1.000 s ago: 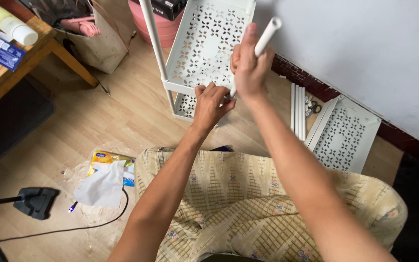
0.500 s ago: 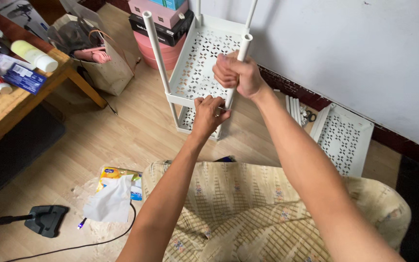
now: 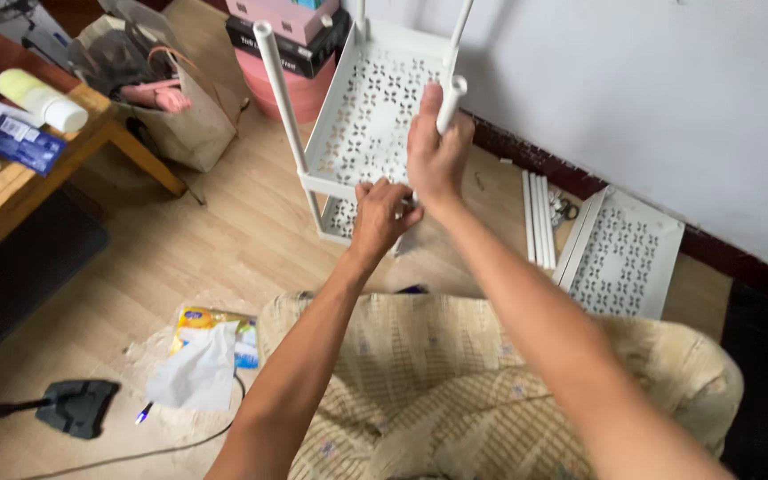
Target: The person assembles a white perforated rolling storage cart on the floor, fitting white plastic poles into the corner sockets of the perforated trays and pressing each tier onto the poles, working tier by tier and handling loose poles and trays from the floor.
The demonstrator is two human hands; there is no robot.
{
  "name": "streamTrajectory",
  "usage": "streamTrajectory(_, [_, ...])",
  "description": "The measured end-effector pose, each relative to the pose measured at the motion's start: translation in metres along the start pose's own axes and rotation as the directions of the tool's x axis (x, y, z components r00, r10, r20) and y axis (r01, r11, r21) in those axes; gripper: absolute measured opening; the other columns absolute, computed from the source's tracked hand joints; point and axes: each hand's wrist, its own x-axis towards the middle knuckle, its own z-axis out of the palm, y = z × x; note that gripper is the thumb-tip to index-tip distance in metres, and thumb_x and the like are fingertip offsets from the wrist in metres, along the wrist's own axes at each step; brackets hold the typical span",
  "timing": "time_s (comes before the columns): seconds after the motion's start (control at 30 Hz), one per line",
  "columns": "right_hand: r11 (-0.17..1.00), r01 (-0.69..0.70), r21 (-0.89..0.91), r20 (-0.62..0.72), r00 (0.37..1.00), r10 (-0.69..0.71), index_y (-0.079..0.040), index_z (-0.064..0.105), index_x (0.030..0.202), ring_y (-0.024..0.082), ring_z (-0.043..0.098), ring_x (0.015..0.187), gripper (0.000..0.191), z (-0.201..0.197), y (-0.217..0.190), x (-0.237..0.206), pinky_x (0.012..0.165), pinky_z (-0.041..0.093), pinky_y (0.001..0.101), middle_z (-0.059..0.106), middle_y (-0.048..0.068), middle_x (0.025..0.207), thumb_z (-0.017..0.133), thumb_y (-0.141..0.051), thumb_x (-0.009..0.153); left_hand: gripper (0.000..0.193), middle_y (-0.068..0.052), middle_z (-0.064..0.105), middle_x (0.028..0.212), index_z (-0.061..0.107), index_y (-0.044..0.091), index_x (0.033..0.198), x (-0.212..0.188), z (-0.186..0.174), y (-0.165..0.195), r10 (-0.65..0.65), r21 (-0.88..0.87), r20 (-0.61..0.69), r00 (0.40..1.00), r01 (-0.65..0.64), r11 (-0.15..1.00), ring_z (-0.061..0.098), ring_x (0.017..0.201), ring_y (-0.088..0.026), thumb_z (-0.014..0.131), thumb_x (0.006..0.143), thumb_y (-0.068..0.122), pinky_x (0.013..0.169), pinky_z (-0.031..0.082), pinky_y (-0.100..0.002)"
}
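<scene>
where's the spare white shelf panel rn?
Head view, right side: the spare shelf panel lies on the floor by the wall, beside the loose white tubes, right of the right hand.

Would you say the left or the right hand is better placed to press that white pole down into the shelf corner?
Probably the right hand: it is wrapped around the white pole, while the left hand rests at the shelf tray corner.
</scene>
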Motion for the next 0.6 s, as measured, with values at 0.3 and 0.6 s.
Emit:
streamTrajectory(0.3, [0.754,-0.529,0.39,0.828,0.56,-0.035,-0.01,0.042,0.068,0.011,0.038,0.056,0.05,-0.04,-0.005,0.021,0.052,0.029,0.0286,0.039,0.0,0.063,0.058,-0.031,0.11,0.031,0.0,0.065,0.075,0.065,0.011,0.092,-0.018,-0.021,0.005,-0.014,-0.012,0.018,1.0,0.014,1.0,0.06,0.081,-0.022,0.089,0.075,0.02,0.086,0.036,-0.04])
streamTrajectory(0.6, [0.841,-0.297,0.453,0.459,0.886,0.065,-0.015,0.035,0.062,0.008,0.026,0.039,0.058,-0.014,0.022,0.008,0.037,0.019,0.0264,0.03,-0.004,0.048,0.05,-0.045,0.111,0.029,0.0,0.065,0.075,0.067,0.012,0.093,-0.003,-0.008,-0.008,-0.034,-0.007,0.031,0.999,0.034,0.999,0.059,0.081,-0.021,0.089,0.075,0.018,0.084,0.035,-0.041])
